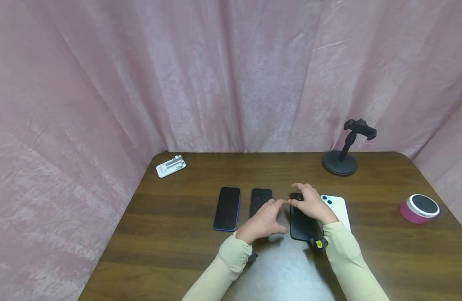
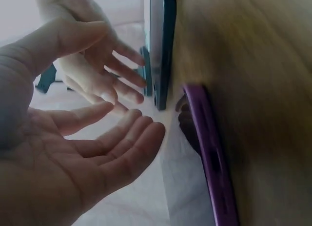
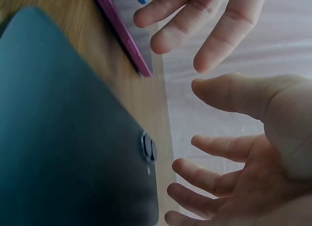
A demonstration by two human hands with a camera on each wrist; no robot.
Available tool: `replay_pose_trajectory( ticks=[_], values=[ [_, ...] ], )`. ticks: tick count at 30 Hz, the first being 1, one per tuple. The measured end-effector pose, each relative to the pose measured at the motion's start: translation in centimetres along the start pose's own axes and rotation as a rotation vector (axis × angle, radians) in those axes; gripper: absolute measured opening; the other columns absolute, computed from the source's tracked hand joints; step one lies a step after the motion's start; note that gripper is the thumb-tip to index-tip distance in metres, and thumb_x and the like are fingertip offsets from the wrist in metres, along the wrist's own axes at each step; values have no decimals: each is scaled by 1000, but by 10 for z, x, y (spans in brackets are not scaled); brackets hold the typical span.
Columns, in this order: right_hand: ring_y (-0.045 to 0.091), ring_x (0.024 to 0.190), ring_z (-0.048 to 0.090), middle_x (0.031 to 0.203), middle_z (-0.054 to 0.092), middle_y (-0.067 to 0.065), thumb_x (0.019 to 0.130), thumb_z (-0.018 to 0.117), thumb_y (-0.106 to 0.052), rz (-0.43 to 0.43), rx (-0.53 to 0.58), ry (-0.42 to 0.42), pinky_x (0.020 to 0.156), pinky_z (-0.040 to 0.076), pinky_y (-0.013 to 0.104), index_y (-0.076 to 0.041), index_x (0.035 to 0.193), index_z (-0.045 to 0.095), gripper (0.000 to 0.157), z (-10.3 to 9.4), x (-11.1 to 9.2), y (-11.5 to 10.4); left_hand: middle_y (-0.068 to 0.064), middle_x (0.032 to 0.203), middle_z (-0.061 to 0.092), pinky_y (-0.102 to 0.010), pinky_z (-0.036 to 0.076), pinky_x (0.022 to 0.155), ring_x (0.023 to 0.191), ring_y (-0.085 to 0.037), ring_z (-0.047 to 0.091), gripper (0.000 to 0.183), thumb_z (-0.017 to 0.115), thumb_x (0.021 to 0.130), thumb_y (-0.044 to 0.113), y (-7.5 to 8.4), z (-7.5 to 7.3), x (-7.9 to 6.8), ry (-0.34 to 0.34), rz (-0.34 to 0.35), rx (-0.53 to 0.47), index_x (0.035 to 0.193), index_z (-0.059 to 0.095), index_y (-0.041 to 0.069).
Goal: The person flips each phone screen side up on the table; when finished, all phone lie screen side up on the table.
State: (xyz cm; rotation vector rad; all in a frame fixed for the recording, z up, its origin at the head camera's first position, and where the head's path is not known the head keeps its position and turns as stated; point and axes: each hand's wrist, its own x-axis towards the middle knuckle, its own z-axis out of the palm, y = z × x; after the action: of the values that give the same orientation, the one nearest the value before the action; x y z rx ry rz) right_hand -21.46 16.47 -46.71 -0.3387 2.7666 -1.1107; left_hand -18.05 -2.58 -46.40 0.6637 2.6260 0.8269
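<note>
Four-in-a-row aside, several smartphones lie side by side. My left hand (image 1: 262,221) hovers over a black-screened phone (image 1: 260,197), whose purple edge (image 2: 209,153) shows in the left wrist view. My right hand (image 1: 311,205) is above a dark teal phone (image 1: 303,228) lying back up, its camera lenses (image 3: 148,148) seen in the right wrist view. Both hands have spread, relaxed fingers and hold nothing. Their fingertips come close together in the head view; whether they touch, I cannot tell. Left of them lies a blue-edged phone (image 1: 227,209). A white phone (image 1: 340,209) is partly hidden by my right arm.
At the table's (image 1: 140,259) back left lies a small white folding stand (image 1: 171,166). A black phone holder (image 1: 341,162) on a round base stands at the back right. Near the right edge sits a pink and white round object (image 1: 419,208). Pink curtains (image 1: 234,75) hang behind.
</note>
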Motion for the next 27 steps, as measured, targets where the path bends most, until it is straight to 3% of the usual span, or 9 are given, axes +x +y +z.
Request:
replay_pose_trajectory(
  ticks=[6, 10, 16, 22, 27],
  values=[
    [50, 118, 46, 135, 42, 38, 95, 68, -18, 37, -24, -12, 92, 43, 65, 13, 144, 41, 64, -7, -4, 6, -6, 133, 51, -28, 48, 93, 124, -19, 49, 81, 87, 80, 26, 15, 15, 4, -75, -51, 109, 150, 46, 12],
    [50, 116, 48, 134, 42, 39, 94, 68, -18, 43, -59, -35, 93, 43, 65, 14, 143, 41, 65, -10, -5, 8, -7, 138, 49, -29, 48, 94, 126, -20, 47, 86, 88, 80, 26, 20, 21, 7, -79, -75, 163, 152, 43, 13],
    [53, 120, 46, 136, 40, 43, 93, 67, -18, 67, -119, -89, 95, 41, 66, 17, 144, 36, 69, -14, -6, 9, -8, 139, 45, -28, 47, 92, 121, -20, 45, 90, 88, 80, 26, 25, 27, 11, -94, -53, 211, 154, 39, 16],
    [57, 126, 41, 137, 41, 44, 94, 66, -15, 72, -169, -105, 96, 40, 67, 18, 143, 37, 66, -15, -7, 13, -9, 139, 42, -25, 48, 85, 119, -19, 44, 91, 89, 79, 23, 29, 33, 15, -76, -51, 230, 154, 38, 17],
    [57, 126, 43, 136, 45, 42, 95, 65, -14, 68, -201, -94, 96, 41, 66, 17, 141, 41, 61, -15, -4, 12, -9, 136, 43, -24, 49, 81, 114, -18, 43, 88, 91, 75, 19, 30, 37, 17, -47, -91, 246, 149, 44, 18]
  ],
)
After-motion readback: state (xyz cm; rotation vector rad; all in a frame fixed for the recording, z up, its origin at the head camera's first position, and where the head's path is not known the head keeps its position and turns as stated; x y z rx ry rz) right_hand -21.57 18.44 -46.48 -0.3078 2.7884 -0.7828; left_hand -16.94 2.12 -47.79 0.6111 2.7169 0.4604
